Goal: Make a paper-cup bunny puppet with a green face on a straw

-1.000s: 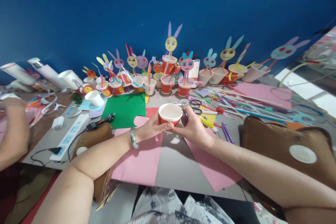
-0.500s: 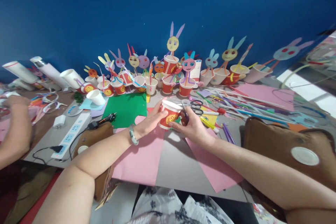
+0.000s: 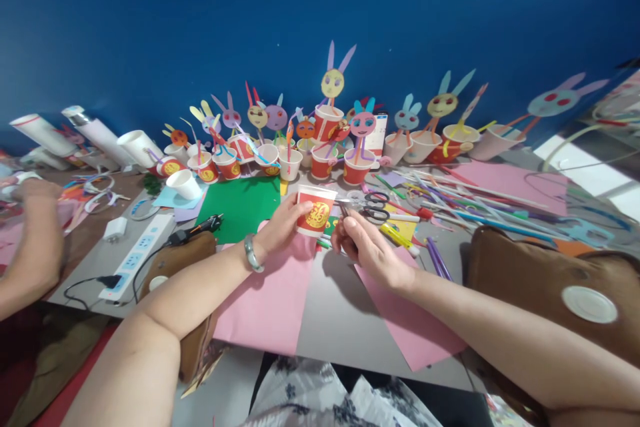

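Observation:
My left hand [image 3: 278, 229] grips a red paper cup [image 3: 315, 211] with a gold emblem, held on its side just above the pink paper [image 3: 270, 300]. A bangle sits on that wrist. My right hand [image 3: 364, 247] is right beside the cup, with its fingers curled around a thin dark pointed tool [image 3: 344, 211], possibly small scissors. The tool's tip is at the cup's right edge.
Black-handled scissors [image 3: 373, 205] lie just behind my right hand. Several cup-and-paper bunny figures [image 3: 357, 157] line the blue wall. Green paper [image 3: 240, 203], a glue gun [image 3: 197, 230], a power strip [image 3: 135, 257], straws [image 3: 475, 210], brown bags [image 3: 540, 273]. Another person's arm [image 3: 30, 247] is at left.
The cup was upright with its mouth towards me. My left hand has tipped it onto its side, emblem facing me. My right hand drew back slightly to the cup's right edge.

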`<state>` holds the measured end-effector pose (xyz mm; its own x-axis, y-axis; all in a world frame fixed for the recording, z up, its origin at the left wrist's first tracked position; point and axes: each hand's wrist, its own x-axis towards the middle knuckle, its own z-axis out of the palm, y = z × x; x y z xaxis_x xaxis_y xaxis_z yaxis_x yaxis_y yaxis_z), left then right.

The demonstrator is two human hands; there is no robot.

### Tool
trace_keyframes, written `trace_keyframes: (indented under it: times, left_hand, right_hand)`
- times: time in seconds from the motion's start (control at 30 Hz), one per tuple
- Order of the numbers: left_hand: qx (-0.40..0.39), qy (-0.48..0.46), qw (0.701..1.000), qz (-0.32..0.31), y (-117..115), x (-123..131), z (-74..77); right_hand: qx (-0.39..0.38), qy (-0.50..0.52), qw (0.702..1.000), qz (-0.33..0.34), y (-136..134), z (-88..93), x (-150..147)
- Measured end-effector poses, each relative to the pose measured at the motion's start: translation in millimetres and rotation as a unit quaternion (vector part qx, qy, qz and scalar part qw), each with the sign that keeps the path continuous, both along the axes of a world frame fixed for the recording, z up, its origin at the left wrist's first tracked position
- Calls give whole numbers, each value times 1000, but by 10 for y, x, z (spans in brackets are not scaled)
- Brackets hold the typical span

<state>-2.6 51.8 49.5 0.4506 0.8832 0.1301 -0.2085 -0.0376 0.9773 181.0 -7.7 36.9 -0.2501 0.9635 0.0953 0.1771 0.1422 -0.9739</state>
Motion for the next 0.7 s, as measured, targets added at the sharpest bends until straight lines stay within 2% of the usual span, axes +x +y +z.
trace_keyframes:
  times: [0.17, 0.3, 0.43, 0.7]
  left_hand:
    - [-9, -3, 1000, -4, 0, -23, -22]
    - [-47, -37, 998, -8, 1, 0, -78]
    - [-83, -53, 995, -7, 1, 22, -110]
    - [-77, -62, 995, -4, 33, -1, -192]
  right_hand:
    - [-77, 32, 996, 42, -58, 113, -65]
    - [-129, 86, 987, 48, -70, 177, -95]
    - [-152, 121, 980, 49, -57, 179, -106]
    - [-183, 183, 965, 44, -48, 171, -123]
